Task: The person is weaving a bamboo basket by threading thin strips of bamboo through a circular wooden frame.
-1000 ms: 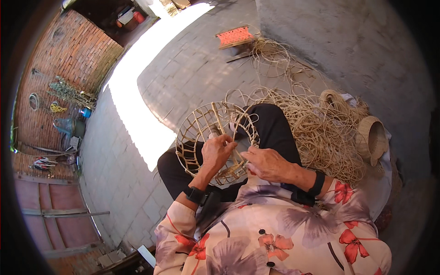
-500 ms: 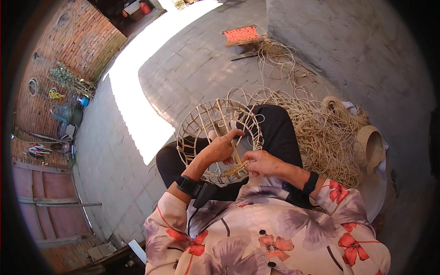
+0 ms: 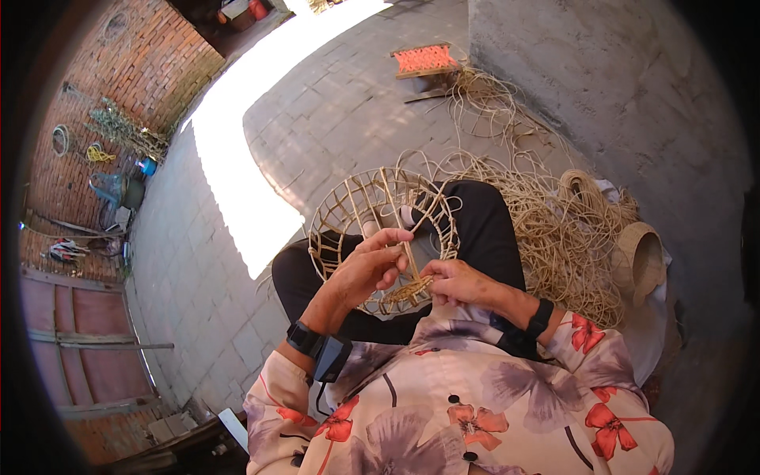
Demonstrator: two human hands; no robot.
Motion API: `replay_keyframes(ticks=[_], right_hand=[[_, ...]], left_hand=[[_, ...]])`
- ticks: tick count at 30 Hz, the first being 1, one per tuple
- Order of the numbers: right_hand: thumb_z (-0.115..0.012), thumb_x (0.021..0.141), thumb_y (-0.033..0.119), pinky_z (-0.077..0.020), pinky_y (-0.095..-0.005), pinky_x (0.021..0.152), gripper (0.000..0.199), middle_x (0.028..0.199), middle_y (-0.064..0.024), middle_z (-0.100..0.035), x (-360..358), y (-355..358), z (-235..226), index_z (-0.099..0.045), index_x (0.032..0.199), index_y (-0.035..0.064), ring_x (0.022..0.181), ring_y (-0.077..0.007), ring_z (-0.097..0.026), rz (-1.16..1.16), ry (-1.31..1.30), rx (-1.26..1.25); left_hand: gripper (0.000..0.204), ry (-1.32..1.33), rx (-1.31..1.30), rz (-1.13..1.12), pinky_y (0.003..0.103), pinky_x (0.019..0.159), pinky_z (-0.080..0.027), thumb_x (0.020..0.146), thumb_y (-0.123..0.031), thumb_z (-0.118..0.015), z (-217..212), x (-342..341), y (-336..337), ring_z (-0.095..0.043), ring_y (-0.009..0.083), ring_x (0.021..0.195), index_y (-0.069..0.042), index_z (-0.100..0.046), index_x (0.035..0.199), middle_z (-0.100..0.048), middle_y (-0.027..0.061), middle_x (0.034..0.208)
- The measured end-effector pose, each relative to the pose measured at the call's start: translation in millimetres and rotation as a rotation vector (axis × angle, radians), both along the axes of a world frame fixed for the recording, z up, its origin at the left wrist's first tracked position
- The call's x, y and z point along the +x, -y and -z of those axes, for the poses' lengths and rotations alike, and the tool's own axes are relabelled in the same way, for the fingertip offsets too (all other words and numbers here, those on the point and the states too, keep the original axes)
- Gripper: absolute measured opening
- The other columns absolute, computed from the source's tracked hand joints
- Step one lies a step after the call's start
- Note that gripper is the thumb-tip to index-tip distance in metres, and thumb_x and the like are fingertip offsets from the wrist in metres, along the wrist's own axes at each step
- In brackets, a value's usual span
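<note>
An open-work basket frame (image 3: pixel 323 207) of tan rods and cord rests in my lap, between my dark-trousered knees. My left hand (image 3: pixel 366 267) reaches over its opening, with the index finger forward and the other fingers curled in. Whether a thin strand lies between those fingertips is too small to tell. My right hand (image 3: pixel 457 283) pinches the near right part of the basket, beside a short densely woven section (image 3: pixel 408 294). Its fingertips hide the exact spot of the grip. An upright pale rod runs across the frame just beyond my left fingertips.
A tangled heap of tan cord (image 3: pixel 546 237) spreads over the floor to my right, with a coiled bundle (image 3: pixel 582 186) on it. Beside it lies a woven basket (image 3: pixel 638 257) on its side. A small stool with orange webbing (image 3: pixel 425 59) stands ahead, near the grey wall (image 3: pixel 617 87).
My left hand has turned and drawn back slightly, its fingers curling in more. The right hand keeps its place on the basket. The whole view has shifted a little.
</note>
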State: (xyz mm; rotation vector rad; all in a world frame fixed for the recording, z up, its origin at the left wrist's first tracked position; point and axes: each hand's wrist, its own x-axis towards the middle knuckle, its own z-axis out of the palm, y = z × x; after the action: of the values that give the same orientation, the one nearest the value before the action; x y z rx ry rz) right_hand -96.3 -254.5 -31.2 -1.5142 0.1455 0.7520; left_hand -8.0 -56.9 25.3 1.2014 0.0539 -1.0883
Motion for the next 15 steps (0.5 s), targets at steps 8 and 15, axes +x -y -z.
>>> replay_keyframes(ticks=[8, 15], right_hand=[[-0.053, 0.082, -0.001, -0.0496, -0.0299, 0.060, 0.035, 0.082, -0.0089, -0.060, 0.2, -4.1, -20.7, -0.056, 0.117, 0.0003, 0.061, -0.0156, -0.059, 0.086, 0.616, -0.247], [-0.063, 0.079, 0.002, -0.0524, -0.0386, 0.065, 0.039, 0.095, -0.0140, -0.052, -5.1, -35.9, -9.6, -0.055, 0.116, 0.0031, 0.086, -0.0311, -0.060, -0.278, 1.021, -0.512]], left_hand=[[0.023, 0.119, 0.081, -0.150, 0.017, 0.043, -0.029, 0.100, -0.014, -0.043, 21.6, -47.6, -66.3, -0.038, 0.0018, 0.050, -0.008, -0.053, 0.120, -0.053, -0.0015, 0.068], [0.027, 0.278, 0.182, -0.249, 0.020, 0.058, -0.043, 0.100, -0.018, -0.046, 10.7, -34.3, -73.8, -0.049, 0.0055, 0.063, -0.005, -0.051, 0.124, -0.058, 0.0019, 0.079]])
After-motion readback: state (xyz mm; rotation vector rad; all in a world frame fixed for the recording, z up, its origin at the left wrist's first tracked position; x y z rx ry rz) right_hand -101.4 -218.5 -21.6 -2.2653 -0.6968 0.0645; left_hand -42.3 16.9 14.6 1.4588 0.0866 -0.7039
